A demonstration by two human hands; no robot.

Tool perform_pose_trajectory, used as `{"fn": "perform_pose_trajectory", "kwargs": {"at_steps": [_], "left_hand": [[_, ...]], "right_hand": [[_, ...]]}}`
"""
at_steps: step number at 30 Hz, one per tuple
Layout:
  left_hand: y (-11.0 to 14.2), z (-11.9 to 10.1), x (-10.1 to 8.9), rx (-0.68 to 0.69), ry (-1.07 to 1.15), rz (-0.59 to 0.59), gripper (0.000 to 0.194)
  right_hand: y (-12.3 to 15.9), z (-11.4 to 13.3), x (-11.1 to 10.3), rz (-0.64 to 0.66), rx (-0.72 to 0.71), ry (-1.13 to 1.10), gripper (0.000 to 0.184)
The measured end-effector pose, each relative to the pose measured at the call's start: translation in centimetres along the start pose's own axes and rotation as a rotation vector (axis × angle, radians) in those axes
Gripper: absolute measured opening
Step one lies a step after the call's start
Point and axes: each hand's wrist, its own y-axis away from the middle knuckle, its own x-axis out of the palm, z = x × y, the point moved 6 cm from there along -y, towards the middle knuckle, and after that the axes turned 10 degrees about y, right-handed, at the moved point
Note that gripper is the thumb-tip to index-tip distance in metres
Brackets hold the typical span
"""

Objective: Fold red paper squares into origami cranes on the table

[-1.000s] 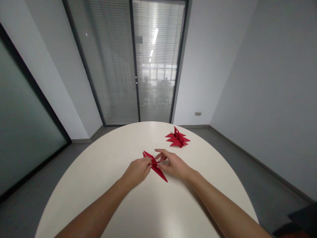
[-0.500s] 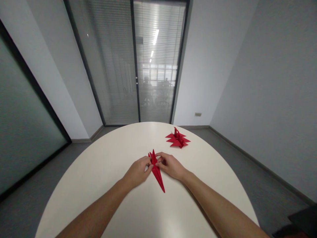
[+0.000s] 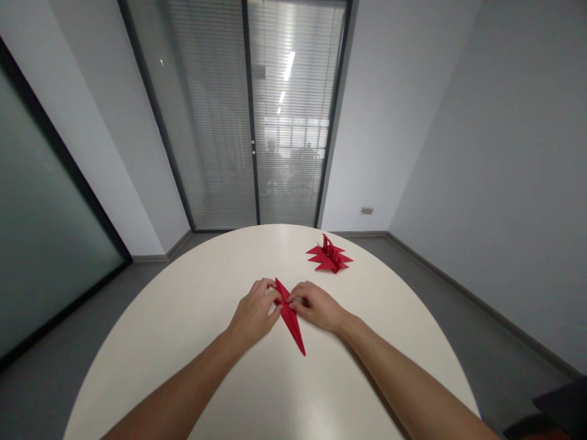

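Observation:
A narrow piece of folded red paper lies at the middle of the table, one long point toward me and a shorter point away. At its left edge my left hand pinches the paper between thumb and fingers. My right hand grips the same paper from the right, thumb and fingertips closed near its middle. The fingers partly cover the folds there. Beyond my right hand sits a cluster of red origami cranes, their pointed wings spread to both sides.
The round white table curves away on both sides, its far edge close to a glass partition with blinds. A dark object shows at the lower right, beyond the table's edge.
The far tip of the folded paper has swung left, and the separate points seen there before now show as one. My left fingers have lifted and spread slightly; the right hand has barely moved.

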Motion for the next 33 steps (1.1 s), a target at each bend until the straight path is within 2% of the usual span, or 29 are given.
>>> {"fn": "perform_pose_trajectory", "kwargs": {"at_steps": [3,8,15,22,28,33], "left_hand": [[0.1,-0.3,0.0,0.052,-0.006,0.029,0.012],[0.4,-0.6,0.6,0.089,-0.047,0.163,0.014],[0.3,-0.5,0.9,0.11,-0.138,0.224,0.016],[0.1,0.1,0.7,0.057,-0.14,0.195,0.019],[0.0,0.5,-0.1,-0.008,-0.037,0.11,0.019],[0.0,0.0,-0.2,-0.02,0.012,0.078,0.021]], "right_hand": [[0.3,0.0,-0.3,0.036,-0.067,0.008,0.019],[0.5,0.3,-0.3,0.049,-0.125,0.091,0.021],[0.3,1.0,-0.3,0.045,-0.16,0.159,0.018],[0.4,0.9,-0.3,0.023,-0.116,0.135,0.019],[0.6,1.8,-0.8,-0.048,-0.187,0.078,0.035],[0.4,1.3,-1.0,-0.095,-0.126,0.118,0.019]]}}
